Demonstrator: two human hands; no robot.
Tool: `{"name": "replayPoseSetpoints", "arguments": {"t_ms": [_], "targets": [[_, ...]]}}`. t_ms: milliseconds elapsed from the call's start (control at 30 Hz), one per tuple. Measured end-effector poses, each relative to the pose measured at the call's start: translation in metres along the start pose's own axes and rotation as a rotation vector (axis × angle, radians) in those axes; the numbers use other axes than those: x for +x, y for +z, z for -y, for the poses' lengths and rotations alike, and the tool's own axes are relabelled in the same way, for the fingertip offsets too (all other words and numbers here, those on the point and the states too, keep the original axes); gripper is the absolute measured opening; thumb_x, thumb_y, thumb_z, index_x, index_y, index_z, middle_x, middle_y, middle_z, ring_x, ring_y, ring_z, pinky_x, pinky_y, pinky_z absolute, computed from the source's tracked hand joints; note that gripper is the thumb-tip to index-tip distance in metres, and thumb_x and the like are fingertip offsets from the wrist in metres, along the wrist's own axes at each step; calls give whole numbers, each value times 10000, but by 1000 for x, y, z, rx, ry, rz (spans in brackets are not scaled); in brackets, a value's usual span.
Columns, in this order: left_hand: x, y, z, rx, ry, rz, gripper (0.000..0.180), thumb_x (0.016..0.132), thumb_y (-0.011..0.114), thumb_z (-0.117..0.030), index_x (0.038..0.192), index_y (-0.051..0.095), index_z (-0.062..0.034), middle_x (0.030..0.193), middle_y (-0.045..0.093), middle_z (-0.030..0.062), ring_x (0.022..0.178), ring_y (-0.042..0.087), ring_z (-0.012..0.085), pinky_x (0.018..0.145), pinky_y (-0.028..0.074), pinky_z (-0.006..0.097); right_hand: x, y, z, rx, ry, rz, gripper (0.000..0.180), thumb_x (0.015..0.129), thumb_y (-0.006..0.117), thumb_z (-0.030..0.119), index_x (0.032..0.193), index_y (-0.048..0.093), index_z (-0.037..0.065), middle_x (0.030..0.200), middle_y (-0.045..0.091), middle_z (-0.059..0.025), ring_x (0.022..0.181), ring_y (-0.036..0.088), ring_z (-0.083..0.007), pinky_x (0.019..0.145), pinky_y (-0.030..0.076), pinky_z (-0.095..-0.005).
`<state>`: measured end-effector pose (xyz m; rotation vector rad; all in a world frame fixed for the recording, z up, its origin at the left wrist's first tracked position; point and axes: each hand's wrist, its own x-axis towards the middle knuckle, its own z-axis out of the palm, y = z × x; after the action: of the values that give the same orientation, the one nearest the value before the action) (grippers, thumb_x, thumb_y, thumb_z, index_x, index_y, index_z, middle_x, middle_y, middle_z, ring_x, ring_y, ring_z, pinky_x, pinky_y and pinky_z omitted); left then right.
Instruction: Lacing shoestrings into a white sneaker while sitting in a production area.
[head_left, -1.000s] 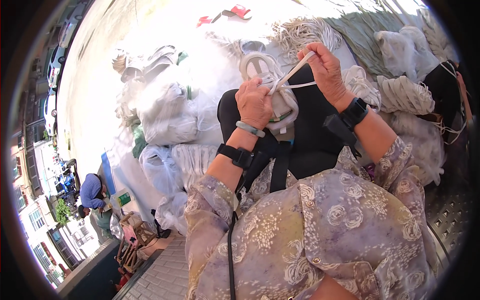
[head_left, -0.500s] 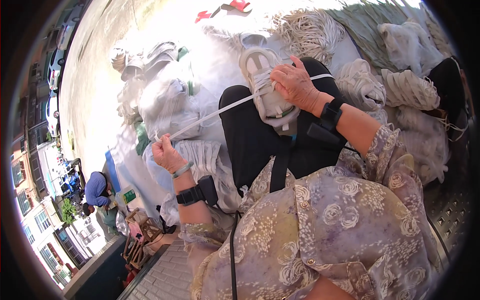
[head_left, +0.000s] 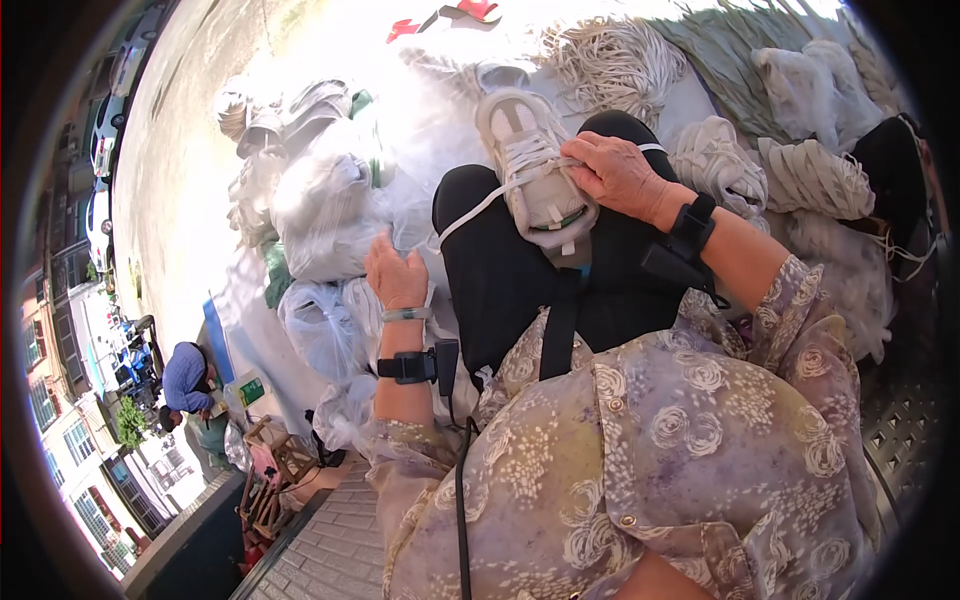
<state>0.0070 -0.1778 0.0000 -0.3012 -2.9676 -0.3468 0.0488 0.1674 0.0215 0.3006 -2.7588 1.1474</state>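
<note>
A pale beige sneaker [head_left: 548, 212] is propped between my black-trousered knees, its toe pointing away from me. A flat white shoelace [head_left: 478, 211] is threaded across its front; one length droops over my left knee and another passes under my right hand toward the right knee. At the laced part, the fingers of my right hand [head_left: 618, 175] are closed on the lace. My left hand [head_left: 397, 275] is raised left of my left knee, thumb and fingers apart, with no lace seen in it.
A heap of white laces [head_left: 618, 65] lies beyond my right knee, with bundled laces [head_left: 718, 165] nearer. Plastic-wrapped bundles [head_left: 325, 215] are piled on the left. Red sandals [head_left: 478, 10] lie at the far edge. Another person [head_left: 190, 380] bends beside a wooden chair [head_left: 268, 470] at far left.
My left hand has let go of the lace it held taut and moved right, closer to my knee. That lace length now hangs slack. My right hand has shifted slightly right and down.
</note>
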Motion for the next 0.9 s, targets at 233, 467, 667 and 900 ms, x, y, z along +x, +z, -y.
{"name": "replayPoseSetpoints", "arguments": {"t_ms": [233,467,667,900], "targets": [[36,-4,-111,37,611,-15,249,716,585,-99,964,586,-77,1062,569,79,1030,497,274,893,349,436,-4,0,3,-53,-31,-2,212,770,541,104,974,549,48,862,567,-120,789,574,-320,677,465,-391],[41,-24,-79,71,629,52,28,737,560,-116,722,579,-102,821,552,21,841,533,223,847,348,437,-8,-17,-12,-226,-73,45,27,755,521,79,775,539,81,735,545,-75,722,577,-302,600,460,-385],[21,-29,-71,10,578,90,40,746,554,-125,714,564,-104,791,539,29,811,529,234,823,355,431,-13,-18,-16,-212,-89,57,97,762,542,47,857,550,67,716,527,-91,679,562,-303,571,445,-379],[24,-54,7,181,478,4,56,786,531,-137,766,563,-96,820,571,43,829,539,240,794,371,381,-27,-94,-41,-440,-87,111,35,784,506,73,794,539,67,731,574,-106,703,578,-330,579,452,-404]]}}
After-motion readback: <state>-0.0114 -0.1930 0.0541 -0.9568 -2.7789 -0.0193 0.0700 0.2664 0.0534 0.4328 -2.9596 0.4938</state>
